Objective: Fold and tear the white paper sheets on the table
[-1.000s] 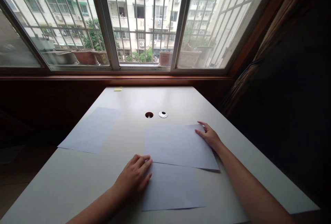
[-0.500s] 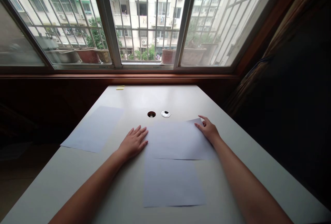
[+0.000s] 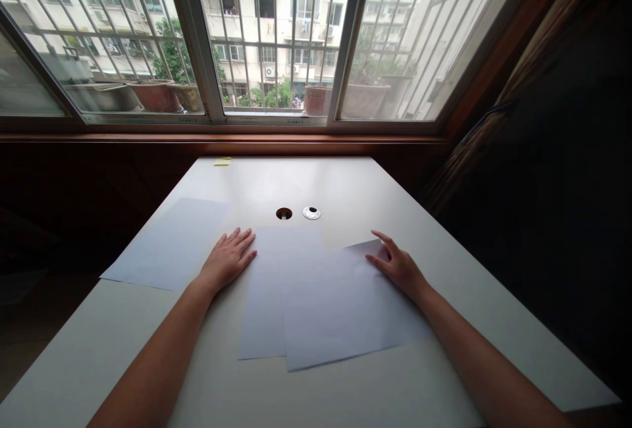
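Two white sheets of paper overlap on the white table in front of me. The lower sheet (image 3: 264, 296) shows along the left. On top, turned at a slight angle, lies the upper sheet (image 3: 340, 303), covering much of the lower one. My left hand (image 3: 230, 257) rests flat with its fingers spread, fingertips at the lower sheet's left edge. My right hand (image 3: 395, 267) has the upper sheet's far right corner between thumb and fingers; that corner is lifted a little. The index finger points out past the corner.
A third sheet of paper (image 3: 165, 240) lies at the table's left edge. Beyond the overlapping sheets are a round cable hole (image 3: 284, 214) and a loose round cover (image 3: 311, 213). A yellow sticky strip (image 3: 222, 161) is at the far edge. A barred window stands behind the table.
The upper sheet has come nearer to me and turned, held by my right hand. The lower sheet and my left hand have shifted left. The camera view has shifted slightly.
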Tool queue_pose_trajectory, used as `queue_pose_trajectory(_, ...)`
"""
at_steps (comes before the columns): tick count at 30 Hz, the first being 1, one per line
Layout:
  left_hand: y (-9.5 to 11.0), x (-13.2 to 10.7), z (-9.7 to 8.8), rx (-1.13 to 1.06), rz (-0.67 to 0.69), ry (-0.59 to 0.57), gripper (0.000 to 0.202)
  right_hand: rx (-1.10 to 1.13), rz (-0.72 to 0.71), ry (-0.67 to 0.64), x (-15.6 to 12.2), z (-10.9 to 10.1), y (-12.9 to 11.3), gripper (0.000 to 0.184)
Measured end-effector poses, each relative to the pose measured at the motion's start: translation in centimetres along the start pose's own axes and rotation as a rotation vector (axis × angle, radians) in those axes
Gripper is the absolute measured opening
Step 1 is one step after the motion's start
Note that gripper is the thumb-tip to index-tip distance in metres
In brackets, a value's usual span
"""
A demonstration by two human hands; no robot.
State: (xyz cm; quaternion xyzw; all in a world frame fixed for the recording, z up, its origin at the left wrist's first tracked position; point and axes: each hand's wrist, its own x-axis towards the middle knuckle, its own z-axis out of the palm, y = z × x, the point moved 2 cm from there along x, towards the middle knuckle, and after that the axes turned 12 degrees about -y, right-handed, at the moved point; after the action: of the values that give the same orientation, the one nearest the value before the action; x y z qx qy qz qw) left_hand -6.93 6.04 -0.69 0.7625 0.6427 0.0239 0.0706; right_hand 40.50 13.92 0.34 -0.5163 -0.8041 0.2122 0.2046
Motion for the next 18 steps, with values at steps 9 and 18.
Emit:
queue_pose_trajectory(9,0.3,-0.2,0.0,-0.001,0.003,0.019,0.052,0.601,0.146,0.051,-1.7,-1.1,1.0,0.081)
queue_pose_trajectory(18,2.3,-1.5,-0.2,-0.018,0.108,0.031,0.051,0.549,0.185,0.006,2.5,-0.2,1.5,0.074)
